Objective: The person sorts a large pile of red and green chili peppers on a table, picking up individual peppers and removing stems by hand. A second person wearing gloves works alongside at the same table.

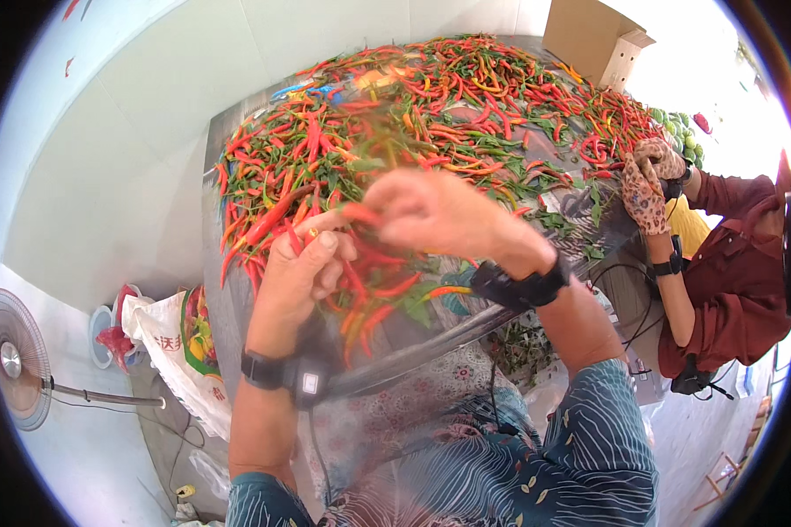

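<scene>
My left hand [296, 267] is closed around a few red chili peppers [294, 238], with one sticking up between thumb and fingers. Close beside it, my right hand [428, 214] is blurred, its fingers curled together at a red chili pepper [359, 214]. Both hands are above the near edge of a table [428, 349] that bears a large heap of red and green chili peppers [290, 151] with stems and leaves. Below my hands, more peppers [369, 316] lie near the table edge, partly blurred. Black bands with small devices sit on both my wrists.
At the right, another person's patterned gloved hands [646, 181] are over the peppers. A cardboard box [590, 43] stands at the far right corner. A fan [13, 359] and a printed white sack [171, 349] are left of the table. Cables [633, 296] hang at the right.
</scene>
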The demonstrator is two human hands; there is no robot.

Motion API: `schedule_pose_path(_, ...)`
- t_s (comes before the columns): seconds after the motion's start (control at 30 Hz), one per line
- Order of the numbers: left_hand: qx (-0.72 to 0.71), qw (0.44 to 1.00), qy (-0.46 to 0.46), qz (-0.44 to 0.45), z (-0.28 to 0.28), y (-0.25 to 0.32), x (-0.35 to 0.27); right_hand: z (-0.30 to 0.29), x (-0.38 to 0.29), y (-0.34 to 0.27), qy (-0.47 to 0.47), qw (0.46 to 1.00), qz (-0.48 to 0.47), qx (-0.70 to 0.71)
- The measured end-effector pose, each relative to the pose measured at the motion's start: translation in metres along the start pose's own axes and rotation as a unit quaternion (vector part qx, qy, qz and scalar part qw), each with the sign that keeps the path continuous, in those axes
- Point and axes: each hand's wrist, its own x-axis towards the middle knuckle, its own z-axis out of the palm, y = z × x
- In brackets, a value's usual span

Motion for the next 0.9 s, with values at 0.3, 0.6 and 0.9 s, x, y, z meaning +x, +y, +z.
schedule_pose_path(0.3,-0.100,0.990,0.088,0.047,-0.009,-0.007,0.006,0.031,0.011,-0.007,0.034,0.998,0.027,0.038)
schedule_pose_path(0.6,-0.185,0.978,0.090,0.031,-0.023,-0.009,0.010,0.018,0.010,-0.007,0.013,0.993,0.071,0.097)
schedule_pose_path(0.9,-0.188,0.975,0.114,0.038,-0.027,-0.012,0.012,0.019,0.011,-0.001,0.008,0.989,0.082,0.124)
